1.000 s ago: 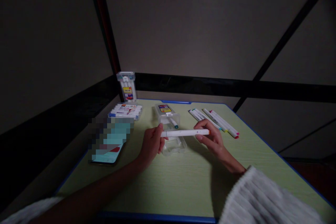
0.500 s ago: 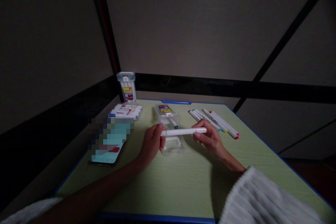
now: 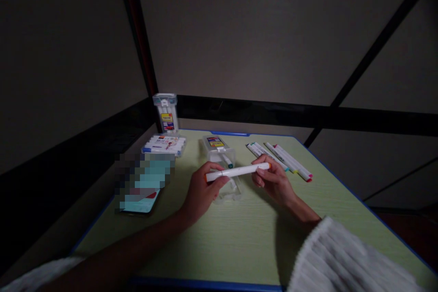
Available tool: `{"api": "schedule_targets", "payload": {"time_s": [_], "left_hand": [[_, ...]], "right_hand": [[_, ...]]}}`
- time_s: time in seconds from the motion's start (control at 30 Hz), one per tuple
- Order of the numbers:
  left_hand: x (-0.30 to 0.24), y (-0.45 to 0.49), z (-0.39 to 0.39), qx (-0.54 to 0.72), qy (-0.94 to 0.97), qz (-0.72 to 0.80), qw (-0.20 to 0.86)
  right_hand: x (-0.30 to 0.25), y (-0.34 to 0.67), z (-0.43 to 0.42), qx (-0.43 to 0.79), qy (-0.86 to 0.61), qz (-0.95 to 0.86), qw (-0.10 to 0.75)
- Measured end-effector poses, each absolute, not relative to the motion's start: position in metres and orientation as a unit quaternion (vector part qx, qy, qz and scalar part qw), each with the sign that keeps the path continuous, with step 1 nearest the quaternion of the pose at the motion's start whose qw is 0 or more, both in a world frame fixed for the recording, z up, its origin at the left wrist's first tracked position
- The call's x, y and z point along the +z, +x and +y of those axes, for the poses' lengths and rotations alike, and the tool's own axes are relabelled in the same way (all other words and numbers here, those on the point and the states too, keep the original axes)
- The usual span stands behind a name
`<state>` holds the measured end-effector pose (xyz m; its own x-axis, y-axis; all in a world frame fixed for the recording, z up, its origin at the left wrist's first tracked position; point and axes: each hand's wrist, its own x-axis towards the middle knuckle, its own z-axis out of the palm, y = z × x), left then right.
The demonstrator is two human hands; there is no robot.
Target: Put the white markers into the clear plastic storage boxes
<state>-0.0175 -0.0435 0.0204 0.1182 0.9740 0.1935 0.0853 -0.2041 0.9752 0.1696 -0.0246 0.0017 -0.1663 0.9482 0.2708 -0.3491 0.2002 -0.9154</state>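
A white marker with orange ends is held crosswise above the table, its right end slightly higher. My left hand pinches its left part between thumb and fingers. Round the right end, my right hand has its thumb and fingers closed. Behind and below the marker lies a clear plastic marker case with its lid open toward me, partly hidden by my left hand and the marker. One marker with a dark green end sticks out of the case's mouth.
Several white markers with coloured ends lie to the right. At the back left stand an upright marker case and a flat marker pack. A phone with a blurred screen lies on the left of the green table.
My left fingers have shifted on the marker, so its orange left end now shows. The marker has tilted, left end lower. My right hand keeps its hold.
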Motion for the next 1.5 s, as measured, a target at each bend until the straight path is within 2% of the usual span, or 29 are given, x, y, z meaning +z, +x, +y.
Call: {"api": "schedule_targets", "payload": {"time_s": [0.6,0.87,1.5], "left_hand": [[0.020,-0.016,-0.047,0.489,0.611,0.430,0.450],[0.016,-0.020,-0.043,0.489,0.644,0.445,0.386],[0.009,-0.018,-0.038,0.522,0.617,0.419,0.414]], "right_hand": [[0.001,0.167,-0.023,0.556,-0.282,-0.517,0.587],[-0.003,0.166,-0.024,0.524,-0.305,-0.519,0.603],[0.000,0.164,-0.020,0.516,-0.339,-0.457,0.640]]}}
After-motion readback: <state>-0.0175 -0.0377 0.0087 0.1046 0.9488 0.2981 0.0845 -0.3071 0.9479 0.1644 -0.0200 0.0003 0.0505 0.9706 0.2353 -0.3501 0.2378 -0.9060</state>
